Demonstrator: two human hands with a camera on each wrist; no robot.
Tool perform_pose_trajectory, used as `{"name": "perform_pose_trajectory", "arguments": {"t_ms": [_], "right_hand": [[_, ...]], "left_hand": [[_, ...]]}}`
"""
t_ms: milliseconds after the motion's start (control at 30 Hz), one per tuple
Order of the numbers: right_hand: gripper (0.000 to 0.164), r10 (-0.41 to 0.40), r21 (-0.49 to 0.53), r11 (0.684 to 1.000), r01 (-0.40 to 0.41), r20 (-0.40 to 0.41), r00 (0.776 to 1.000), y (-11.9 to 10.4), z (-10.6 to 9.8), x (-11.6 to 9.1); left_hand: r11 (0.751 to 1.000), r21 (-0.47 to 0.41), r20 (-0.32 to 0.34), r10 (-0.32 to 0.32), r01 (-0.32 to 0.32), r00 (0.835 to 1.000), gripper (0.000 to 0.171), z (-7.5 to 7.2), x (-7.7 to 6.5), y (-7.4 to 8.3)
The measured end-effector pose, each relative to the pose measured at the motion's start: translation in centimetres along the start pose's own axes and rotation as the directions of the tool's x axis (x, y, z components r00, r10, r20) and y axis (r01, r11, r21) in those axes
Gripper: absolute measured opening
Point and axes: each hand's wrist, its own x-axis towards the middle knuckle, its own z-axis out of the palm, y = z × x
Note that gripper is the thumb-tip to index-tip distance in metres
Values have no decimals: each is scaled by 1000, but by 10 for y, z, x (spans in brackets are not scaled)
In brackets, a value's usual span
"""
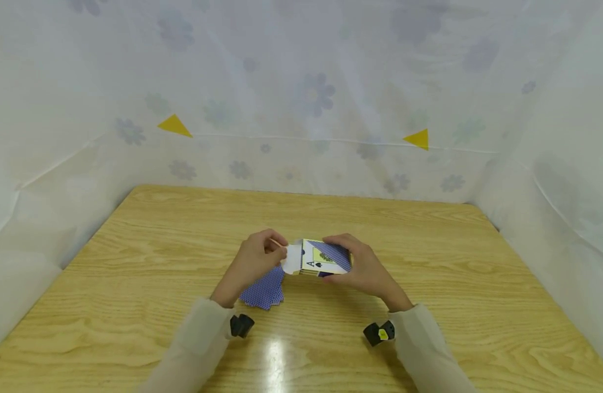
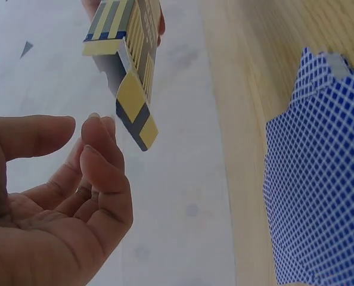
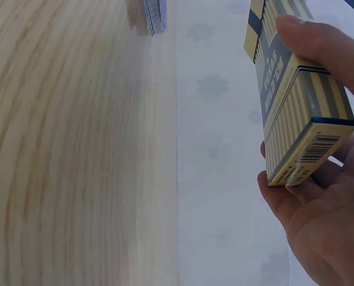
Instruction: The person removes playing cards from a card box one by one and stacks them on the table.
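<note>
My right hand (image 1: pixel 367 267) grips a card box (image 1: pixel 326 256) by its right end, thumb on one side and fingers on the other. The box is blue, cream and white with an ace of spades on its upper face; its striped end with a barcode (image 3: pixel 317 148) shows in the right wrist view. Its left end is open, the white flap (image 1: pixel 292 260) sticking out. Beside this flap is my left hand (image 1: pixel 257 259), fingers loosely bent, with a gap between thumb and fingertips in the left wrist view. Below it lies a pile of blue-checked playing cards (image 1: pixel 264 289), slightly uneven, backs up.
The wooden table (image 1: pixel 183 234) reaches back to a pale, flower-printed curtain (image 1: pixel 301 109), which also hangs at both sides. Two yellow triangles (image 1: pixel 175 126) are on the curtain. Black devices (image 1: pixel 242 326) sit at both wrists, by the light sleeves.
</note>
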Motion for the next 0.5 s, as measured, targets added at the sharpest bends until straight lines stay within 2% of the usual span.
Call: {"name": "perform_pose_trajectory", "arguments": {"t_ms": [233, 500], "right_hand": [[72, -3, 6, 1000, 3, -3, 1000, -5, -1, 1], [72, -7, 13, 1000, 7, -2, 1000, -8, -2, 1]], "left_hand": [[1000, 18, 14, -22, 22, 1000, 11, 12, 1, 0], [999, 30, 68, -21, 19, 997, 15, 15, -3, 1]]}}
